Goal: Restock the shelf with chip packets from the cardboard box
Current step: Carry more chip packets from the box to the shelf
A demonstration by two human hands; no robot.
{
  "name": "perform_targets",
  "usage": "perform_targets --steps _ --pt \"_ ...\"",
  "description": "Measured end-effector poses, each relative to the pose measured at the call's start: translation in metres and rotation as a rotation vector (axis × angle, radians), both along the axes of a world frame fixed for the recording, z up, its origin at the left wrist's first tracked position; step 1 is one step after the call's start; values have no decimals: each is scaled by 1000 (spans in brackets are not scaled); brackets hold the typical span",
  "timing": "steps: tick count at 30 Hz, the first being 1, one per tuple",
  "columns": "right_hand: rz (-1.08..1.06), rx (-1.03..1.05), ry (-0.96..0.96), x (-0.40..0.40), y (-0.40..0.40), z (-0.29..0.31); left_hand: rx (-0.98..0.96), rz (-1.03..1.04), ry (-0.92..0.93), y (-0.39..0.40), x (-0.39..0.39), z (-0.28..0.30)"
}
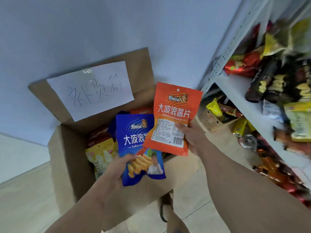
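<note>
The single head-worn view looks forward and steeply down from close above the open cardboard box, which fills the lower middle; the shelf slants along the right edge (blurred there), wall behind.

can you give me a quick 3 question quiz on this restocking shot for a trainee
1. True or false: the left hand grips the blue packet.
2. The orange packet in the right hand shows its: A) front B) back, with barcode C) torn top
3. Fill in: a handwritten white ___ is taped to the cardboard box flap.

Key: 1 true; 2 B; 3 paper
</note>
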State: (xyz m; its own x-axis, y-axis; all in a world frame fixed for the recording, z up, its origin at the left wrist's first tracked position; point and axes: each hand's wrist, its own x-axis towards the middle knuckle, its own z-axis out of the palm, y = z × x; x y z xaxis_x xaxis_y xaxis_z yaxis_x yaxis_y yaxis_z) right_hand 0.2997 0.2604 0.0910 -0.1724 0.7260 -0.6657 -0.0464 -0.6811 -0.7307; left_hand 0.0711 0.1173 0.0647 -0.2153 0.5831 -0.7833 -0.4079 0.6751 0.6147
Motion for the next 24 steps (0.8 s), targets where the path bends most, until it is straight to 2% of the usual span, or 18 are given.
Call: perform_targets --steps 5,14,16,22,24 --pt "-199 177 -14 47 -91 87 210 -289 -36 -42 23 68" --pt "-548 264 -60 160 -290 206 351 -787 -48 -147 99 170" --pt "-630 294 -80 195 -321 233 399 -853 -32 -157 124 191" --pt "-784 408 -133 300 -388 295 412 -1081 -208 -162 223 241" --pt "-836 440 -136 342 -408 305 458 -1048 -117 -160 269 246"
